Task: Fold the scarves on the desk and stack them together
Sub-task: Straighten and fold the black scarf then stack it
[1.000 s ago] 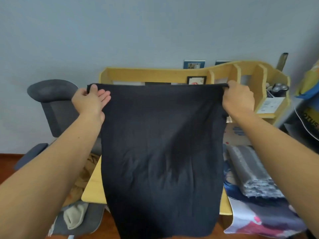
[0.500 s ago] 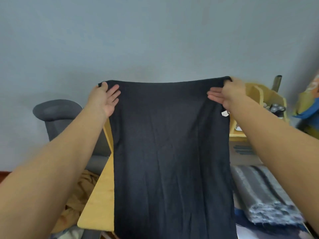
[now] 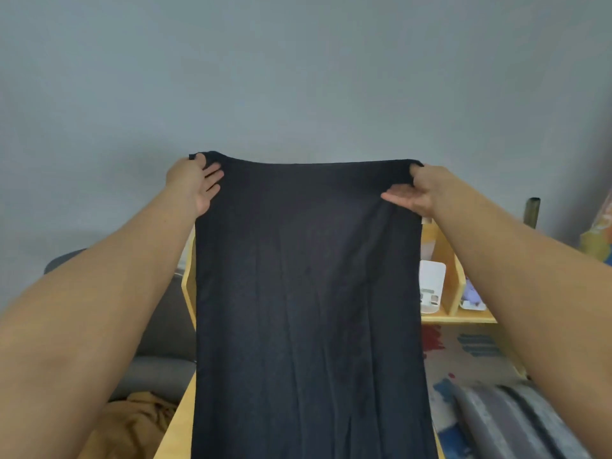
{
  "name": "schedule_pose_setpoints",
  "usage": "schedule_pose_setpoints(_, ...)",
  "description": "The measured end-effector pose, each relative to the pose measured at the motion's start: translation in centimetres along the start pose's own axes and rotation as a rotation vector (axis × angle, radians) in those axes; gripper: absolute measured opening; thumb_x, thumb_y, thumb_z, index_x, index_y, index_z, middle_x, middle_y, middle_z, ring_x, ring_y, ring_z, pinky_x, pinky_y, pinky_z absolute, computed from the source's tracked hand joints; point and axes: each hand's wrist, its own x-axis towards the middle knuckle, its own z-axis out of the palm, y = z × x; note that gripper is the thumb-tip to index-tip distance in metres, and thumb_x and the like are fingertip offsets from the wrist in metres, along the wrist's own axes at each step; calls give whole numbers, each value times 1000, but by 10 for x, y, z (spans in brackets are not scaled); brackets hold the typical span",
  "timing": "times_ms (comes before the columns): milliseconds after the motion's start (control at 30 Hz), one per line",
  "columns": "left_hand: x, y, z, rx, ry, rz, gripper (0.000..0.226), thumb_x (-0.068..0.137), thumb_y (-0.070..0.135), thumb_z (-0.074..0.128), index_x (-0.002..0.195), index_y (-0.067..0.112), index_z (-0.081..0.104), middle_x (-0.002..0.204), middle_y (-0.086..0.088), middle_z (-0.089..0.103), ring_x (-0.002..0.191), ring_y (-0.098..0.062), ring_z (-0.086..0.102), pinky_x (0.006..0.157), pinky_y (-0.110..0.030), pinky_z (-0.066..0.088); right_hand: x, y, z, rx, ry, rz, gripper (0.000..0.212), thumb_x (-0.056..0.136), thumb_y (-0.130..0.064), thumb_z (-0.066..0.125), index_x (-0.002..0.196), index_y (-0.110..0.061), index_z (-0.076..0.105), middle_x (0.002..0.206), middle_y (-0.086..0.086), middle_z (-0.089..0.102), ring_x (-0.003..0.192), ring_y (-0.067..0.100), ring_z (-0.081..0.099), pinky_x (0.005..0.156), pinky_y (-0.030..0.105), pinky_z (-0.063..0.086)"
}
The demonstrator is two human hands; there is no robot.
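Note:
A black scarf hangs spread out in front of me, held up high before the grey wall. My left hand pinches its top left corner and my right hand pinches its top right corner, the other fingers loosely out. The cloth drops past the bottom of the frame and hides most of the wooden desk. A folded grey striped scarf lies on the desk at the lower right.
A wooden shelf unit with a white box stands at the back of the desk. A grey office chair is at the left, with mustard-coloured cloth on its seat. A patterned mat covers the desk's right part.
Both hands have raised the black scarf higher, above the shelf unit, and the view has tilted up with them. The grip on the top corners is unchanged.

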Motion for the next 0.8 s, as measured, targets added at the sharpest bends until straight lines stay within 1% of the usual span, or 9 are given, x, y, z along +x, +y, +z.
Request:
schedule_pose_setpoints(67, 13, 4, 4, -35, 9, 19, 47, 111, 30, 39, 155, 14, 35, 145, -6, 57, 121, -17, 61, 110, -35, 43, 10, -4, 7, 5, -13, -34, 43, 110, -19, 37, 154, -16, 33, 138, 28, 49, 133, 41, 50, 86, 52, 57)
schedule_pose_setpoints(133, 26, 12, 9, -78, 21, 37, 46, 111, 30, 40, 154, 13, 36, 144, -5, 58, 120, -17, 62, 108, -35, 44, 20, -12, 14, 25, -34, -87, 42, 110, -19, 37, 153, -19, 34, 140, 27, 49, 132, 43, 49, 88, 55, 57)
schedule_pose_setpoints(233, 38, 24, 13, -117, 0, 76, 45, 110, 31, 42, 152, 14, 39, 140, -4, 61, 110, -15, 63, 106, -35, 45, 28, -23, 23, 19, -84, -145, 42, 110, -20, 38, 152, -22, 35, 132, 25, 50, 134, 43, 47, 93, 57, 55)
schedule_pose_setpoints(367, 39, 26, 8, -159, -2, 80, 42, 109, 27, 46, 149, 14, 43, 114, 0, 68, 105, -13, 66, 102, -33, 46, 27, -24, 22, -42, -77, -163, 41, 109, -19, 40, 150, -22, 38, 126, 18, 53, 129, 36, 50, 97, 54, 54)
schedule_pose_setpoints(433, 32, 16, 0, -166, 5, 51, 42, 107, 24, 48, 148, 13, 45, 111, -1, 70, 104, -13, 68, 96, -31, 49, 21, -12, 15, -94, -51, -157, 36, 109, -21, 41, 145, -22, 44, 125, 14, 56, 123, 31, 54, 99, 50, 54)
schedule_pose_setpoints(533, 12, -10, -17, -156, 13, -18, 43, 106, 20, 51, 147, 10, 46, 114, -6, 70, 107, -16, 69, 92, -29, 52, 8, 23, -2, -198, 46, -193, 17, 108, -25, 44, 120, -24, 56, 108, 6, 64, 106, 21, 64, 88, 39, 59)
schedule_pose_setpoints(633, -19, -47, -41, -125, 60, -53, 41, 104, 17, 52, 143, 6, 47, 115, -12, 69, 108, -18, 70, 95, -28, 54, -3, 73, -28, -292, 98, -226, 18, 107, -25, 46, 114, -19, 61, 88, 3, 59, 84, 14, 62, 77, 29, 60)
schedule_pose_setpoints(733, -53, -90, -72, -82, 148, -92, 37, 104, 18, 51, 138, 4, 46, 120, -20, 66, 107, -22, 71, 102, -32, 53, -16, 118, -58, -329, 105, -203, 17, 107, -21, 47, 102, -17, 63, 83, 2, 56, 77, 13, 59, 72, 29, 58)
schedule_pose_setpoints(800, -80, -116, -94, -94, 210, -147, 35, 104, 29, 49, 130, 6, 50, 118, -24, 64, 106, -27, 71, 102, -36, 54, -29, 141, -77, -360, 104, -194, 17, 107, -18, 48, 104, -14, 64, 84, 3, 57, 74, 13, 61, 70, 28, 58)
